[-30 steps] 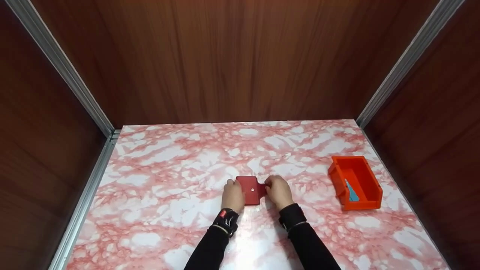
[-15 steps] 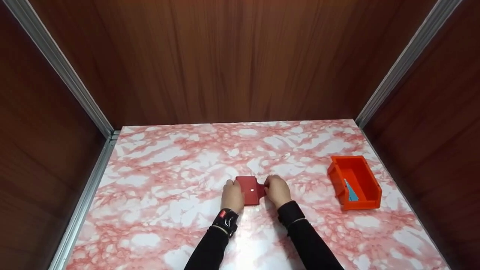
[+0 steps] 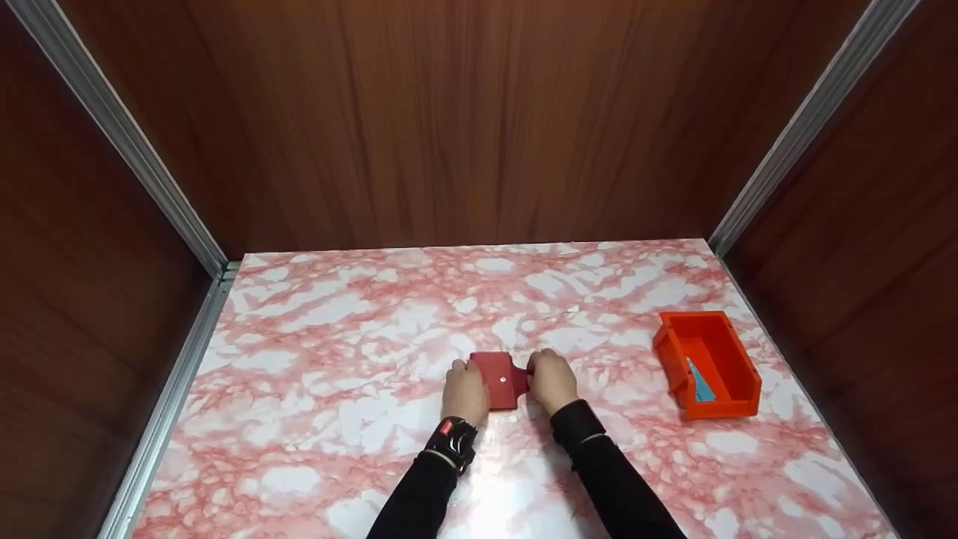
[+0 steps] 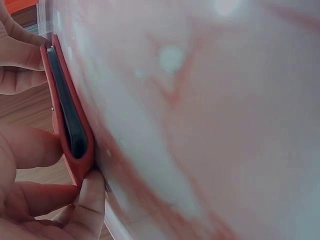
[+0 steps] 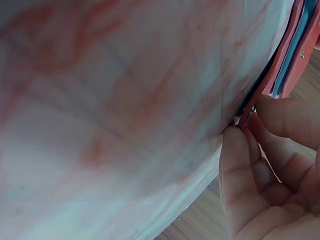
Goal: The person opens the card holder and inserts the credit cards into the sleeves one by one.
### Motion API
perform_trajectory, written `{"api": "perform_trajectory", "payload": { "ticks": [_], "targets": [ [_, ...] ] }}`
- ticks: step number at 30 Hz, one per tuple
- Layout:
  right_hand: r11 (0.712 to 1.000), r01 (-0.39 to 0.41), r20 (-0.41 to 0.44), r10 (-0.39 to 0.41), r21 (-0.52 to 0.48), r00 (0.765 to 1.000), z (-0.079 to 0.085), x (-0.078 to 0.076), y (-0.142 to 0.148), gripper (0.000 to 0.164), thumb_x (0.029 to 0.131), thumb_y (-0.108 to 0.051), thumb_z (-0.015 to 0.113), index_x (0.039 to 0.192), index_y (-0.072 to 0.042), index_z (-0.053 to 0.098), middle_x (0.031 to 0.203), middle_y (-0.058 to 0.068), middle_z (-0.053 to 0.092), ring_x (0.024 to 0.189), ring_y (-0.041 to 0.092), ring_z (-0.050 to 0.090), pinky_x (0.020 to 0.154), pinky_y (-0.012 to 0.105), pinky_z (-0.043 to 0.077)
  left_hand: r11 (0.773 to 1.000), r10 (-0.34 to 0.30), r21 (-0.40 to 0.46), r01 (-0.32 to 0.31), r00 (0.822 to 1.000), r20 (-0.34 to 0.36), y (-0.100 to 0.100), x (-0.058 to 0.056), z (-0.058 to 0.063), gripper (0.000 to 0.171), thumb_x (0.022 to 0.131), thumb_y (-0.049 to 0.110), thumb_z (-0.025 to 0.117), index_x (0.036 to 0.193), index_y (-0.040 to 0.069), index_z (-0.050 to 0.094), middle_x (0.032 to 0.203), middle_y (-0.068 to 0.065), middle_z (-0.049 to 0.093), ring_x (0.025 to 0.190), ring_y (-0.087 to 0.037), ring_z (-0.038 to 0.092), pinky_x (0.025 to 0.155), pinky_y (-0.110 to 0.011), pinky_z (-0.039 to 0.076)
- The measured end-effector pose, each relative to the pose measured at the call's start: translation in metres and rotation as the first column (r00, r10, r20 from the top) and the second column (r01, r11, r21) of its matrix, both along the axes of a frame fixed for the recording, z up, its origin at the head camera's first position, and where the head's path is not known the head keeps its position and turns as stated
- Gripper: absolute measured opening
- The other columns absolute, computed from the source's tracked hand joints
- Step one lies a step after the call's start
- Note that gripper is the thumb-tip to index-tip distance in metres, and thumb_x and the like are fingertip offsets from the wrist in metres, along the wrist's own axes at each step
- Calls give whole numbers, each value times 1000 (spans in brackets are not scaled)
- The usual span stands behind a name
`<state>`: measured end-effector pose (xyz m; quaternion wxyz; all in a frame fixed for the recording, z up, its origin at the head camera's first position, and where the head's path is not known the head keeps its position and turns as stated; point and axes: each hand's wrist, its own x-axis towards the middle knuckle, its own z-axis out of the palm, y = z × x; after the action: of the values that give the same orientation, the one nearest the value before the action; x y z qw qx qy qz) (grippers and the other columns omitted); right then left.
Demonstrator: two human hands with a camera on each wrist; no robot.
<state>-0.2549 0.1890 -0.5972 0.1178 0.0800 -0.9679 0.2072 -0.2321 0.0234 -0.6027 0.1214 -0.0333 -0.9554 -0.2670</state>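
Before me, the left hand (image 3: 465,393) gripped one side of a rectangular red leather-look wallet (image 3: 500,380), on or just above the pink-and-white marbled desk (image 3: 329,419); the right hand (image 3: 553,380) pinched its narrow strap (image 3: 521,379). An orange plastic bin (image 3: 737,409) stood rightward.

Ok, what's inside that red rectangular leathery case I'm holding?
A thin dark insert shows edgewise inside the red case; its faces and anything tucked within are hidden.
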Motion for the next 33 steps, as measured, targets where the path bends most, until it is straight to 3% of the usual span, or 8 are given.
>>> {"api": "perform_trajectory", "payload": {
  "ticks": [7, 13, 23, 28, 33],
  "targets": [
    [1000, 5, 13, -5, -7, 1000, 1, 0, 0, 14, 71, 0, 78, 74, -5, 65, 77, 9, 57, 73, 34, 61, 63, 45, 51, 998, -8, 63, 5, 999, 53, -3, -1, 6, 38, 84, 11, 73, 110, -14, 61, 93, -21, 55, 84, -37, 61, 75, -46, 53],
    [1000, -6, 7, 6, -12, 1000, 1, 0, 0, 14, 71, 0, 79, 74, -4, 65, 77, 9, 57, 72, 34, 61, 64, 45, 51, 997, 6, 73, -6, 1000, -6, 0, -5, 14, 33, 84, 15, 73, 103, -11, 64, 91, -20, 56, 83, -37, 60, 76, -46, 53],
    [1000, -16, -48, 16, -3, 999, -4, -1, 2, 16, 69, 2, 78, 73, -3, 64, 77, 11, 57, 70, 36, 61, 63, 47, 51, 999, -36, -17, 34, 989, -140, 23, -8, 25, 33, 78, 20, 78, 93, -7, 66, 87, -16, 55, 80, -34, 57, 71, -44, 51],
    [998, -61, -121, 59, -17, 991, -11, -3, 5, 15, 67, 1, 76, 73, -4, 62, 75, 10, 56, 66, 35, 59, 60, 44, 50, 995, -54, -89, 40, 987, -152, 32, -8, 23, 40, 73, 25, 83, 94, -5, 66, 92, -18, 57, 83, -35, 56, 74, -44, 49],
    [998, -59, -115, 57, -12, 992, -9, -1, 4, 15, 67, 3, 77, 74, -2, 63, 76, 12, 56, 67, 37, 60, 62, 46, 50, 993, -44, -115, 28, 989, -139, 35, -7, 21, 47, 69, 24, 86, 97, -6, 64, 94, -19, 56, 85, -36, 55, 77, -44, 48]
  ]
}}
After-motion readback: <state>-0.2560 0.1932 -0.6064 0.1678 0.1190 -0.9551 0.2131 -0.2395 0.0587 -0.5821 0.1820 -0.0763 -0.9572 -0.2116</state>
